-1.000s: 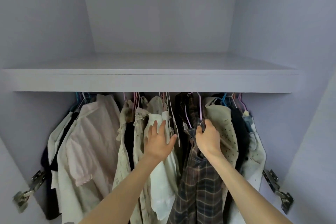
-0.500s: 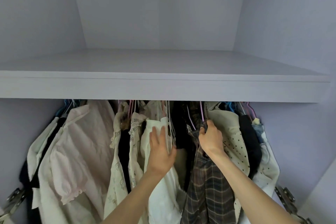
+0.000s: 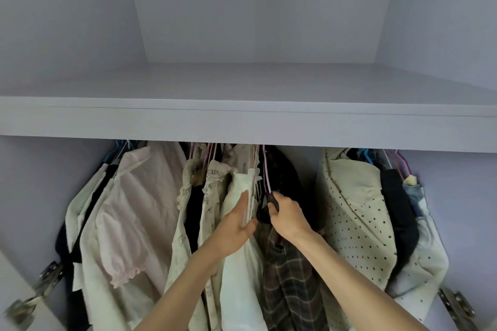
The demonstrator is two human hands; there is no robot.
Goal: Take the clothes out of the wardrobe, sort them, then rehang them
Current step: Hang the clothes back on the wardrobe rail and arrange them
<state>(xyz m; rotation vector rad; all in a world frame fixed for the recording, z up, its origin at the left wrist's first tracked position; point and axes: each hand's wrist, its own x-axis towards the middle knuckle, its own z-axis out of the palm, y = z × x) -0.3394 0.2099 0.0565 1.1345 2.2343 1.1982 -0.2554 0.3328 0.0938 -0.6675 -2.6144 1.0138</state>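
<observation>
Clothes [image 3: 134,209] beneath two hands [image 3: 287,213]

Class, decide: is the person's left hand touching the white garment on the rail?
Touching. The head view shows the left hand laid flat with straight fingers against the white garment, with no gap between them.

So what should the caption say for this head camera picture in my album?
Right hand grips the plaid shirt at its hanger while the left hand presses the white garment aside.

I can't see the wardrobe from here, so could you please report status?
Left hand flat against white garment. Right hand grips plaid shirt collar. Nothing blocking.
</observation>
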